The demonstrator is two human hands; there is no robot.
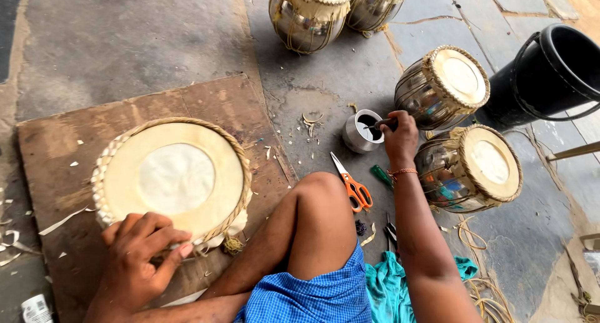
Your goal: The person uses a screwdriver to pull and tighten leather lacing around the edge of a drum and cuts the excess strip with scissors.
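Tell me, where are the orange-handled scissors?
The orange-handled scissors lie on the stone floor just right of the bent knee, below the small metal cup.

At twelve o'clock two metal drums [337,10] are cut by the top edge. The black bucket [550,73] runs off at three o'clock. The small cup [361,130] hides its dark contents.

My left hand [139,251] grips the near rim of the drum head [173,178] on the wooden board [56,148]. My right hand [399,135] is dipping a stick into the little steel cup [360,131], orange scissors [352,185] just beside my knee.
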